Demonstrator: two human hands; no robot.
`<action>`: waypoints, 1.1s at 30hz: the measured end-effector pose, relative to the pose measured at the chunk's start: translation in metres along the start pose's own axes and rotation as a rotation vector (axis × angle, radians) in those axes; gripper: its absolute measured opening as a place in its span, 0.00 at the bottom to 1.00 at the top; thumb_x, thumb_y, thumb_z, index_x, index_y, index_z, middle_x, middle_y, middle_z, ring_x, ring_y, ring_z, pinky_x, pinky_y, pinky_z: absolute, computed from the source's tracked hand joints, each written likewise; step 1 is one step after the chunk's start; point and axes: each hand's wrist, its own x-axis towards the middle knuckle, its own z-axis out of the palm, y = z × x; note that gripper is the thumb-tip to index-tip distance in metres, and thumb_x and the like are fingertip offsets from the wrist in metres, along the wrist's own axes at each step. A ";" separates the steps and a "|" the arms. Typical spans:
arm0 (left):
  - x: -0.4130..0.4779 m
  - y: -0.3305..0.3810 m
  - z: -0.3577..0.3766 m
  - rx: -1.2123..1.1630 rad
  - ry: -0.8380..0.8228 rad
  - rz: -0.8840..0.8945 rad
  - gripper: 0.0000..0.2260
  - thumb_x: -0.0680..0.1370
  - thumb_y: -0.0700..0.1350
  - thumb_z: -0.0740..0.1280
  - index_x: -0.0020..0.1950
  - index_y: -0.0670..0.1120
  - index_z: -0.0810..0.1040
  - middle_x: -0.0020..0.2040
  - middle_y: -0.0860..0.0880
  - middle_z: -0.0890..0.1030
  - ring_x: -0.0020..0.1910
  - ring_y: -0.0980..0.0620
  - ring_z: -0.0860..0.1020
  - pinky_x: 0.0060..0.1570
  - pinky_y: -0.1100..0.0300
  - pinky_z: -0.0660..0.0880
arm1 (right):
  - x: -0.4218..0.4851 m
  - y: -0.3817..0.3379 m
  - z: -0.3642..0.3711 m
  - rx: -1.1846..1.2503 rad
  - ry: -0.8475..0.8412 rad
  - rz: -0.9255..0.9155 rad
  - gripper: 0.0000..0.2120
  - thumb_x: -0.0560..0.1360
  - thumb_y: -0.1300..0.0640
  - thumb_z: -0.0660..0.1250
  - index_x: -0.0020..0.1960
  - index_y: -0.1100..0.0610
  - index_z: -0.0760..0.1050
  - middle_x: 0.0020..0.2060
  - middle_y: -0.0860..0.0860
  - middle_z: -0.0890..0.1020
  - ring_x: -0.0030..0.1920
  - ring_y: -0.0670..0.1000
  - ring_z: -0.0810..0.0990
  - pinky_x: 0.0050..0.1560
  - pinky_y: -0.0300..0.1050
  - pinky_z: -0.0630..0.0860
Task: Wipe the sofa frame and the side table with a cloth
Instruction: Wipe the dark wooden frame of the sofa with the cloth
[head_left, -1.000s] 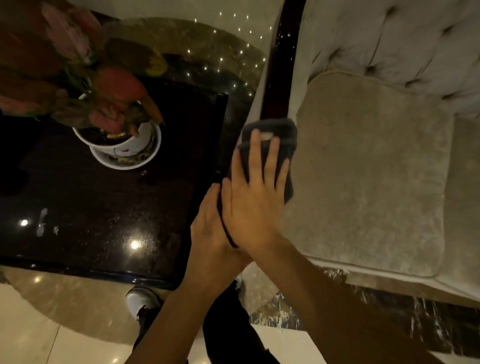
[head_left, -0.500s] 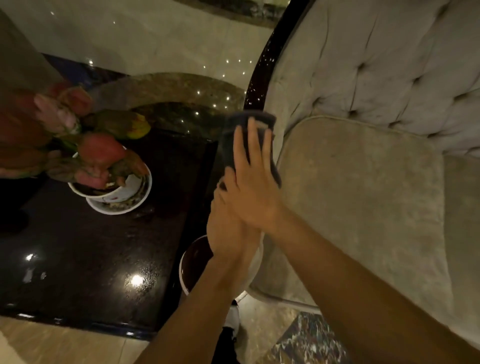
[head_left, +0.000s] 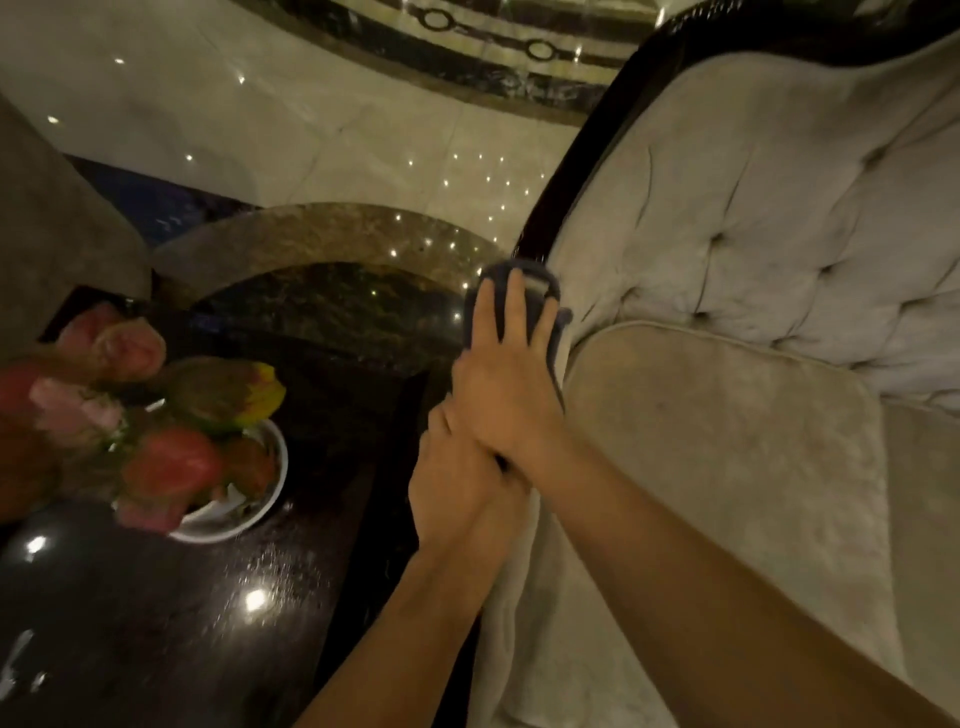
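A: Where's the cloth (head_left: 524, 291)?
B: Draped over the sofa's dark wooden frame (head_left: 550, 208), beside the worktop (head_left: 156, 623).
A: Fingers?
B: Right hand (head_left: 506, 384) spread flat, pressing it; left hand (head_left: 457, 488) beneath, grip hidden, cannot tell.

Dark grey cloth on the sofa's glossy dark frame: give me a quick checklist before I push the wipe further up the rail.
1. Dark grey cloth under right hand, fingers spread flat on it: ok.
2. Cloth lying on the glossy dark wooden sofa frame: ok.
3. Left hand tucked under the right wrist; whether it grips the cloth's tail: cannot tell.
4. Frame ahead free of obstacles up to the curve: ok.
5. Cloth clear of the beige seat cushion: cannot tell, they look very close.
6. White flower pot on the black side table away from both hands: ok.
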 end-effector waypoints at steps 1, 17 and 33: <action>0.001 0.001 -0.002 0.010 -0.031 0.010 0.31 0.74 0.59 0.65 0.74 0.51 0.63 0.68 0.52 0.70 0.63 0.54 0.73 0.54 0.61 0.72 | -0.007 0.000 0.002 -0.054 -0.022 -0.018 0.25 0.80 0.55 0.56 0.71 0.69 0.69 0.79 0.66 0.53 0.77 0.69 0.35 0.71 0.81 0.44; 0.210 0.093 0.017 0.328 -0.080 0.127 0.24 0.75 0.57 0.67 0.62 0.44 0.67 0.58 0.43 0.74 0.54 0.42 0.77 0.45 0.50 0.75 | 0.225 0.180 -0.071 -0.346 0.137 0.113 0.34 0.81 0.46 0.48 0.82 0.54 0.40 0.82 0.58 0.42 0.79 0.65 0.34 0.76 0.66 0.34; 0.297 0.170 0.065 0.258 0.166 0.074 0.28 0.73 0.72 0.55 0.56 0.48 0.66 0.46 0.48 0.77 0.41 0.46 0.78 0.37 0.52 0.76 | 0.229 0.366 -0.163 -0.280 0.281 0.245 0.33 0.81 0.36 0.41 0.82 0.49 0.47 0.81 0.59 0.54 0.81 0.61 0.48 0.78 0.65 0.42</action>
